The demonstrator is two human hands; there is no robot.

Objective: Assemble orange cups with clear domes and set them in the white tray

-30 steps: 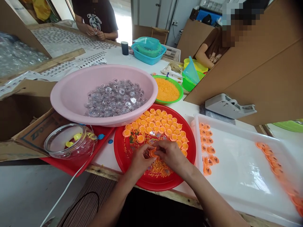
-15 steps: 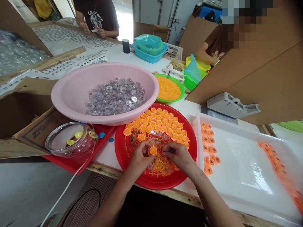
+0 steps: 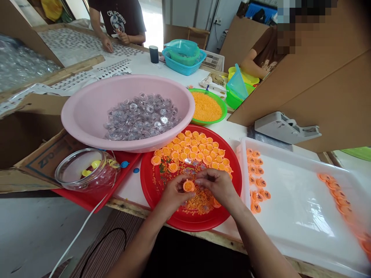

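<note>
Above the red round tray [image 3: 150,193], my left hand [image 3: 174,195] grips a small orange cup [image 3: 189,186] between thumb and fingers, its open side up and orange bits inside. My right hand [image 3: 218,185] is closed in a pinch just right of the cup; whatever its fingertips hold, if anything, is hidden. Many similar filled orange cups [image 3: 199,146] are grouped on the far half of the tray. Loose orange beads [image 3: 199,204] and a few clear pieces lie beneath my hands.
A pink basin [image 3: 84,112] of clear round pieces overhangs the tray's far left. Behind are a green bowl [image 3: 207,106] of orange beads and blue baskets [image 3: 185,69]. Right stands a white tray [image 3: 290,185] with orange pieces; left, a glass jar [image 3: 84,181]. Two people sit or stand beyond.
My right hand has moved left and slightly up, close to the cup. My left hand still holds the cup, shifted slightly right. The far person's hand has lowered to the printed sheet.
</note>
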